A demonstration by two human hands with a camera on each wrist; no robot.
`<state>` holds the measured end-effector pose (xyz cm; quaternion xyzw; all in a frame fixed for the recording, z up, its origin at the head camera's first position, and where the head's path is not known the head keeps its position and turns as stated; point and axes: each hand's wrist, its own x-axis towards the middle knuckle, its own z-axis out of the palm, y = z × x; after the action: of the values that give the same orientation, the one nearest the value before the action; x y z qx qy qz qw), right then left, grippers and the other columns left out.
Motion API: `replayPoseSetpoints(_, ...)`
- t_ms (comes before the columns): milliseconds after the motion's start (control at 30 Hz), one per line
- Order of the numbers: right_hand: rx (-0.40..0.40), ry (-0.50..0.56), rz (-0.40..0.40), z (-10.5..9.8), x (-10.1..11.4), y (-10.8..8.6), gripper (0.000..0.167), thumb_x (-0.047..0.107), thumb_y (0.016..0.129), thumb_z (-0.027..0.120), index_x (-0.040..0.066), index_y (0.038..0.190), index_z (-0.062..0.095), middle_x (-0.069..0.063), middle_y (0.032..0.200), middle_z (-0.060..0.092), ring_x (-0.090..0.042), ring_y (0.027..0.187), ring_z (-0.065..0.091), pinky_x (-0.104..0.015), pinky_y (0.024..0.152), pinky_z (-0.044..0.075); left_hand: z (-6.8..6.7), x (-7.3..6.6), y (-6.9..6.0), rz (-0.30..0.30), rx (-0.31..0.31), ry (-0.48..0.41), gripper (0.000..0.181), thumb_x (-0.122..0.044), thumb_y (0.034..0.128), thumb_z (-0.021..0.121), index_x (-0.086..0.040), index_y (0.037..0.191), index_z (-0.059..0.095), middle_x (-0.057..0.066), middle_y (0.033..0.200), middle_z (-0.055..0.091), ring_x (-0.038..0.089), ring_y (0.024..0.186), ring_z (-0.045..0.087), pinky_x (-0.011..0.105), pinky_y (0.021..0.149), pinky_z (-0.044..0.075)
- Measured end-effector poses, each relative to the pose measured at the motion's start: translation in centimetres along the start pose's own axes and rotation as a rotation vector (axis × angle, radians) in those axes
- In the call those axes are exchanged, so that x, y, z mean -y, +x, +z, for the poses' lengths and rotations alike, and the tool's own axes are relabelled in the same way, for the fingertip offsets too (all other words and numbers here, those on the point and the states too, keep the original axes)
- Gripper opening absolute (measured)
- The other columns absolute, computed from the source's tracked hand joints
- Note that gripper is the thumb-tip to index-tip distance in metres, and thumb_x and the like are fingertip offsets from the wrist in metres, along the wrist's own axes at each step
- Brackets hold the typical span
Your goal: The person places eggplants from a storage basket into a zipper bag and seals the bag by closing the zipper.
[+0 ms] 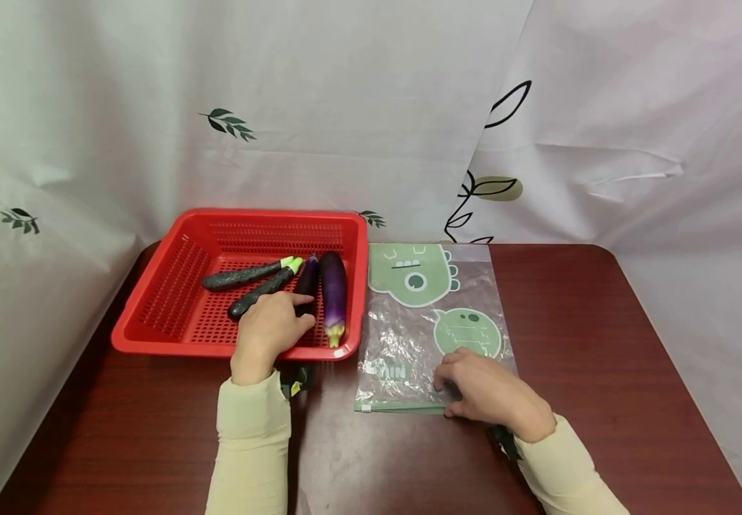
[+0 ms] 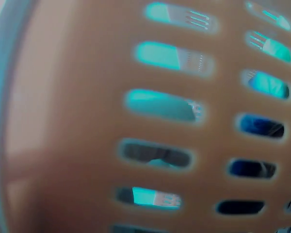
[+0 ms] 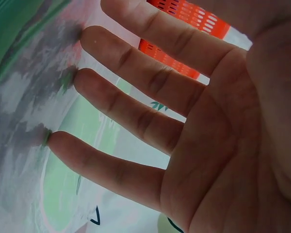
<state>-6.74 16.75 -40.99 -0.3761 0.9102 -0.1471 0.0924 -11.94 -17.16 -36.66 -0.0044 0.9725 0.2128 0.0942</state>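
In the head view, my left hand reaches over the near rim of the red basket, index finger and thumb round the lower part of a dark eggplant; its other fingers are hidden. Right beside that eggplant lies a purple eggplant with a pale stem end. My right hand rests on a clear zip bag with green cartoon prints, near its zip edge. The right wrist view has this hand with fingers spread, fingertips against the bag.
Two dark green vegetables with light green ends lie in the basket, left of the eggplants. The left wrist view is filled by the slotted basket wall. A white patterned curtain stands behind and beside the brown table.
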Motion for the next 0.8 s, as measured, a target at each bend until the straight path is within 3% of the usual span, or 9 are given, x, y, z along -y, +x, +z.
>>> replayPoseSetpoints(133, -0.006, 0.013, -0.023, -0.2, -0.1, 0.0, 0.020, 0.018, 0.073, 0.087, 0.017, 0.087, 0.073, 0.009, 0.085, 0.062, -0.013, 0.086, 0.055, -0.031, 0.075, 0.050, 0.1, 0.0, -0.3, -0.027, -0.037, -0.030, 0.045, -0.020, 0.0868, 0.059, -0.016, 0.130, 0.070, 0.006, 0.058, 0.055, 0.016, 0.051, 0.034, 0.033, 0.049, 0.031)
replayPoseSetpoints(233, -0.015, 0.025, -0.052, -0.3, -0.2, 0.0, 0.016, 0.014, 0.075, 0.085, 0.019, 0.085, 0.074, 0.010, 0.085, 0.063, -0.013, 0.086, 0.058, -0.032, 0.076, 0.050, 0.2, 0.0, -0.6, -0.035, -0.086, -0.053, 0.044, -0.019, 0.0864, 0.060, -0.017, 0.129, 0.071, 0.003, 0.049, 0.047, 0.015, 0.048, 0.028, 0.031, 0.048, 0.028)
replayPoseSetpoints(567, -0.038, 0.029, -0.104, -0.4, -0.4, 0.1, 0.021, 0.004, 0.080, 0.075, 0.023, 0.071, 0.070, 0.018, 0.074, 0.060, -0.004, 0.076, 0.058, -0.030, 0.073, 0.051, 0.4, 0.2, -1.3, -0.019, -0.272, -0.095, 0.042, -0.017, 0.0848, 0.059, -0.015, 0.124, 0.073, 0.000, 0.045, 0.046, 0.018, 0.048, 0.032, 0.033, 0.054, 0.028)
replayPoseSetpoints(800, -0.017, 0.046, -0.060, -0.6, -0.3, 0.5, 0.028, 0.005, 0.083, 0.072, 0.023, 0.063, 0.063, 0.021, 0.063, 0.049, 0.000, 0.061, 0.046, -0.025, 0.062, 0.045, 0.1, 0.2, -1.7, -0.004, -0.401, -0.135, 0.038, -0.012, 0.0841, 0.061, -0.012, 0.118, 0.076, -0.005, 0.039, 0.036, 0.012, 0.043, 0.022, 0.031, 0.044, 0.023)
